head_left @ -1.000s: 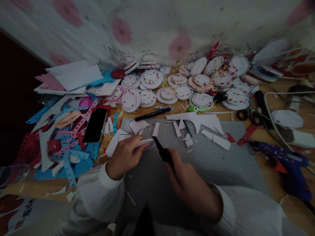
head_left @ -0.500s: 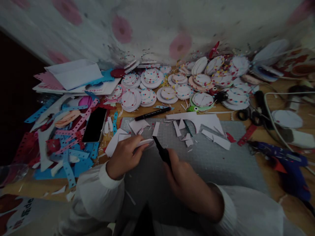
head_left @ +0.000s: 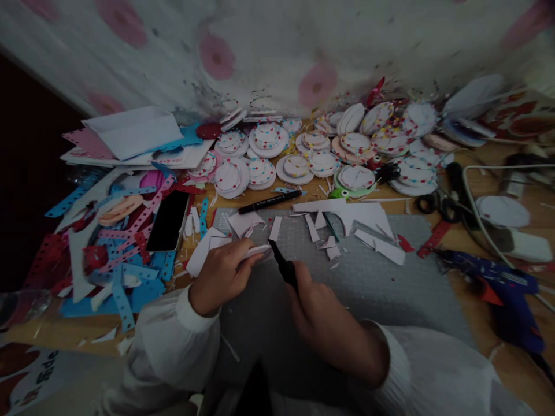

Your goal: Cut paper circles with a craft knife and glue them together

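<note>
At the far left of the table (head_left: 47,330) lies a tangled heap of punched paper strips (head_left: 123,300), blue, pink and red, with a folded white sheet (head_left: 134,134) behind it; a dark-screened phone (head_left: 168,221) rests at the heap's right side. Next comes the left hand (head_left: 221,278), its thumb and fingers closed on a small white disc (head_left: 260,249) held edge-on over the cutting mat (head_left: 355,300); pale offcuts lie just beyond the knuckles, and a black marker (head_left: 269,202) lies farther back, beyond the mat's far edge. Behind the marker stands a crowd of layered white discs (head_left: 267,136) trimmed with coloured dots, some stacked and some leaning.

To the right of the small disc, the right hand (head_left: 329,312) is wrapped around a black knife-like tool (head_left: 285,269), its narrow tip pointing up and left to the disc's edge; whether the tip touches it cannot be told. Very little has changed over the last second: both grips look the same, and the disc and the tip keep their places, so the two seem to be held steady, with the view itself shifting slightly. Larger white scraps (head_left: 370,216) lie at the back of the mat; farthest right, a blue glue gun (head_left: 515,306) lies beside the mat, near a pale cable (head_left: 477,219).
</note>
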Demonstrator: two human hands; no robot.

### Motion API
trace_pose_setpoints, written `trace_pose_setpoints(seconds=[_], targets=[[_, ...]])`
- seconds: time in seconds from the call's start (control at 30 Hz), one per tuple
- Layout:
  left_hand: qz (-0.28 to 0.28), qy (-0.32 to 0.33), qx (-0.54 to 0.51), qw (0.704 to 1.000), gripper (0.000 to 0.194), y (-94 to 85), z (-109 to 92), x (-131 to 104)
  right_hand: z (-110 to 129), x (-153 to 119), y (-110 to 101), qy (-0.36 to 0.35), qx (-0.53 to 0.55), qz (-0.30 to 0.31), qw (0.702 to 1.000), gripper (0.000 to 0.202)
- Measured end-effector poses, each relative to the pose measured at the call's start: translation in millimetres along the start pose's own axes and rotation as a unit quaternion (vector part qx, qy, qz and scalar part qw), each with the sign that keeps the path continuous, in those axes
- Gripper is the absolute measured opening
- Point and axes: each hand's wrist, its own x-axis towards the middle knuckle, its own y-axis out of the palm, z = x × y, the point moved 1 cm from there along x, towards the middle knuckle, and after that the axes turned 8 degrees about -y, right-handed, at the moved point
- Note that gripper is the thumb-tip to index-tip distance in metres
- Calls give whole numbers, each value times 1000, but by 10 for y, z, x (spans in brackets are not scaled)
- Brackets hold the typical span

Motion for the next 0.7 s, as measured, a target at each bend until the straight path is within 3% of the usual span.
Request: trace_pose_setpoints(seconds=[0.3,0.7], targets=[[3,11,22,1000,17,-6,4,8,38,38,-27,21,-86,44,995,25],[6,10,19,1000,17,-15,16,-2,43,57,-20,31,-139,51,988,23]])
